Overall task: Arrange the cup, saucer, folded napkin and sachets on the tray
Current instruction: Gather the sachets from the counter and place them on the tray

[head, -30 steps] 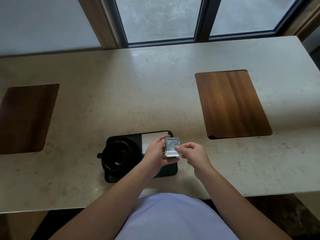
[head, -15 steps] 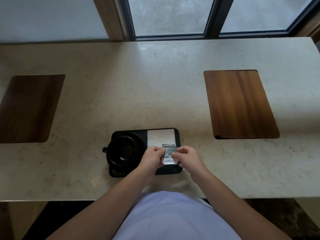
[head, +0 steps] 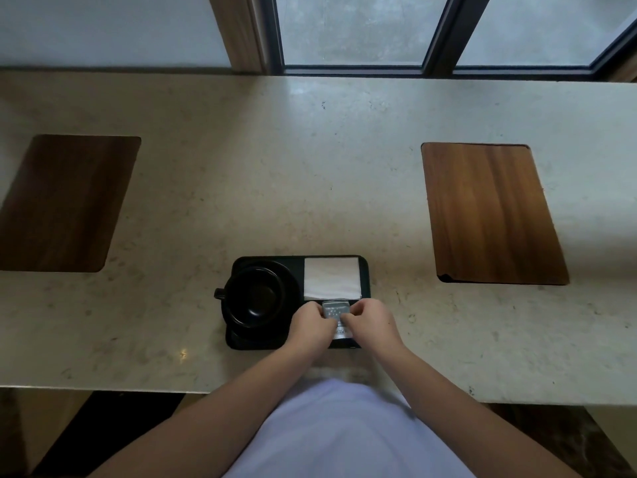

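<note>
A black tray (head: 364,270) lies on the stone counter near its front edge. On its left half a black cup (head: 255,296) stands on a black saucer (head: 293,291), handle pointing left. A white folded napkin (head: 331,278) fills the tray's far right part. Just in front of the napkin, silver-grey sachets (head: 335,310) rest low over the tray's near right part. My left hand (head: 312,327) pinches their left side and my right hand (head: 370,324) their right side. Both hands cover much of the sachets.
Two dark wooden boards lie flush in the counter, one at the left (head: 65,201) and one at the right (head: 489,215). A window with dark frames (head: 437,32) runs along the back. The counter's front edge (head: 138,389) is close to my body.
Both hands have lowered the sachets from above the tray down onto its near right part, in front of the napkin. The camera has moved closer over the tray.
</note>
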